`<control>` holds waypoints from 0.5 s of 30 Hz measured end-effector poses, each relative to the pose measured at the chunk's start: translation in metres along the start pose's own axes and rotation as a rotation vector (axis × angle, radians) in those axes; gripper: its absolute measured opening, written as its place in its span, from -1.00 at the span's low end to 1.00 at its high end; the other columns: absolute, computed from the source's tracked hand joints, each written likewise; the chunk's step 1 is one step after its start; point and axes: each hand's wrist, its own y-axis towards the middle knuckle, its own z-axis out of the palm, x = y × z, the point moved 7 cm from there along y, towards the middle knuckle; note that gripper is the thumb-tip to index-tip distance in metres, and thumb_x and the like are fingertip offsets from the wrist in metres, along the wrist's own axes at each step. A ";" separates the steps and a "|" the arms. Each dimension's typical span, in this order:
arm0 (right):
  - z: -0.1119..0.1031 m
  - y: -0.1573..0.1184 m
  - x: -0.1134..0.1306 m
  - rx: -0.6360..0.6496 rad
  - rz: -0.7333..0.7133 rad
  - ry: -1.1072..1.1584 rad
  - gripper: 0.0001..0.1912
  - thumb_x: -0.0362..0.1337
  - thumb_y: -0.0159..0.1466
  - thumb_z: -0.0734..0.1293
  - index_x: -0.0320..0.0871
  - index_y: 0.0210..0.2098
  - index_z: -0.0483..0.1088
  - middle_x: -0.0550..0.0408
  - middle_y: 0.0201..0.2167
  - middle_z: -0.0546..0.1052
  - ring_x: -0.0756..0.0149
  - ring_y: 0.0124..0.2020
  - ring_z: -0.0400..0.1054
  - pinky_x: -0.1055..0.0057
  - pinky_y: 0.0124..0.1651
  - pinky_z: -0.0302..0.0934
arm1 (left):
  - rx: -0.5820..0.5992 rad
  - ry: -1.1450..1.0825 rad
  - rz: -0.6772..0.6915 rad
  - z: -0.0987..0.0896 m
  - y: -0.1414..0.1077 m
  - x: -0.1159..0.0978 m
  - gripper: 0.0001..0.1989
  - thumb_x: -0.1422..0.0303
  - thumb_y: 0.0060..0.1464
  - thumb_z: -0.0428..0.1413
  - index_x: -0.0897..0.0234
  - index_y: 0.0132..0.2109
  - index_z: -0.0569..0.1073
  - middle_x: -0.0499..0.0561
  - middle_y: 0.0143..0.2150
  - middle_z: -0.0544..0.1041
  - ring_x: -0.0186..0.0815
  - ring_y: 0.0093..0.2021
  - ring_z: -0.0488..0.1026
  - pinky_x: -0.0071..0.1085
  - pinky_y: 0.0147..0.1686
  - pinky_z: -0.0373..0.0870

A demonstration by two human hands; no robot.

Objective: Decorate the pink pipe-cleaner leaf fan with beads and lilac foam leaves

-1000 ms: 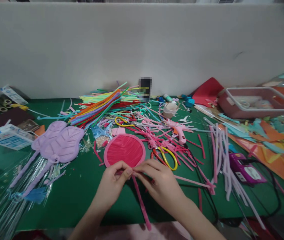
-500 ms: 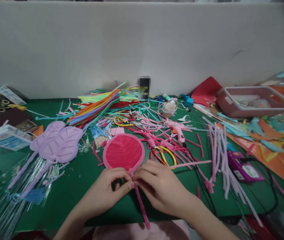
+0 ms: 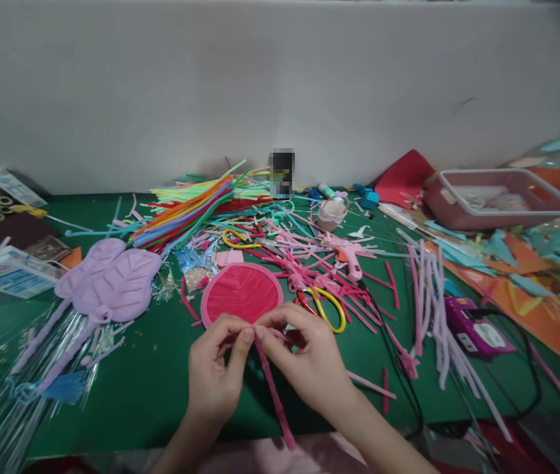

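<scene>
1. Nearest, the pink fan's stem points toward the bench's front edge.
2. Left hand: grip pinched closed, thumb to finger, on the neck of the pink fan.
3. Right hand: grip pinched closed alongside, seemingly on a pale pink strip; fingertips hide the detail.
4. The fan's round head lies just beyond both hands.
5. Yellow-handled scissors lie right of it.
6. Farther back: a pink glue gun, then bundled colourful stems.
</scene>
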 end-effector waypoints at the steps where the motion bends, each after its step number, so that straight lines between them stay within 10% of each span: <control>1: 0.001 0.001 -0.001 -0.002 0.051 0.068 -0.91 -0.31 0.21 0.34 -0.16 -0.40 0.49 0.11 -0.46 0.52 0.42 -0.46 0.38 0.55 -0.47 0.23 | -0.045 -0.010 -0.004 0.000 -0.001 -0.001 -0.83 0.31 0.13 0.15 0.24 -0.41 0.49 -0.08 -0.51 0.43 -0.42 -0.58 0.26 -0.52 -0.54 0.23; 5: 0.002 0.004 -0.005 -0.015 0.144 0.273 -0.88 -0.24 0.19 0.34 -0.17 -0.39 0.45 0.12 -0.46 0.53 0.41 -0.46 0.39 0.51 -0.41 0.29 | -0.115 -0.139 -0.073 0.000 0.000 0.004 -0.76 0.23 0.10 0.18 0.24 -0.46 0.47 -0.10 -0.56 0.41 -0.42 -0.60 0.27 -0.51 -0.57 0.23; 8: -0.002 0.008 -0.003 0.091 0.138 0.191 -0.86 -0.24 0.22 0.31 -0.18 -0.39 0.43 0.15 -0.49 0.49 0.43 -0.48 0.34 0.53 -0.44 0.24 | 0.092 -0.081 -0.093 0.002 0.009 0.003 -0.77 0.21 0.08 0.21 0.24 -0.45 0.53 -0.04 -0.54 0.49 -0.37 -0.56 0.37 -0.49 -0.53 0.31; 15: -0.009 0.013 0.013 0.429 0.092 -0.076 -0.93 -0.38 0.21 0.30 -0.18 -0.38 0.44 0.20 -0.50 0.46 0.46 -0.49 0.25 0.54 -0.45 0.12 | 0.280 0.222 0.282 -0.016 0.020 -0.030 -0.86 0.38 -0.02 0.32 0.09 -0.25 0.63 -0.03 -0.33 0.62 -0.32 -0.32 0.54 -0.49 -0.28 0.44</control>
